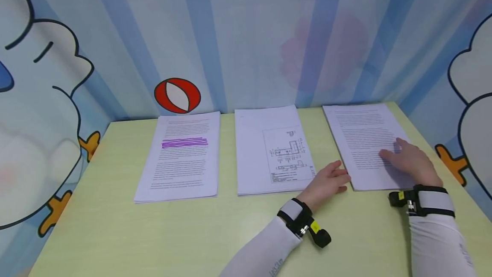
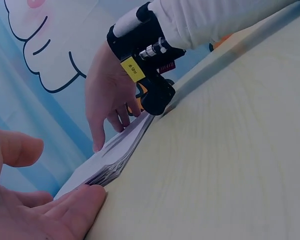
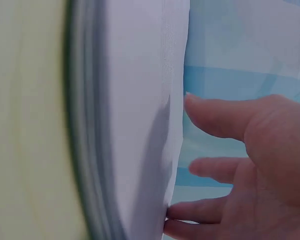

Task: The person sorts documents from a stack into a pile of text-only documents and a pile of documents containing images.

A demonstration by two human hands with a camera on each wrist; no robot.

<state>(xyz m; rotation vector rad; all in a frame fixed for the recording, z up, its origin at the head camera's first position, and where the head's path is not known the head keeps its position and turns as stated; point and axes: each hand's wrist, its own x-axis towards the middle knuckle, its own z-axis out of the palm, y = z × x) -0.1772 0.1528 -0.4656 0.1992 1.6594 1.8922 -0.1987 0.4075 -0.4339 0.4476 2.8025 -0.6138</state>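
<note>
On the right of the table lies a stack of printed text sheets (image 1: 361, 136). My right hand (image 1: 415, 163) is over its right half, fingers spread and relaxed. In the right wrist view, the lower fingertips (image 3: 190, 212) reach the paper's surface and the thumb stands apart from the sheets. My left hand (image 1: 324, 185) reaches in from the left with extended fingers, between this stack and the middle stack of sheets (image 1: 251, 153), which has a technical drawing on top. In the left wrist view, its fingertips (image 2: 92, 197) are at the edge of the right stack (image 2: 110, 170).
At the left lies a third paper stack (image 1: 180, 161), its top page marked with a purple highlighted band. All the stacks rest on a pale yellow table (image 1: 173, 238). A striped blue curtain (image 1: 253, 46) with cartoon figures rises behind and beside the table.
</note>
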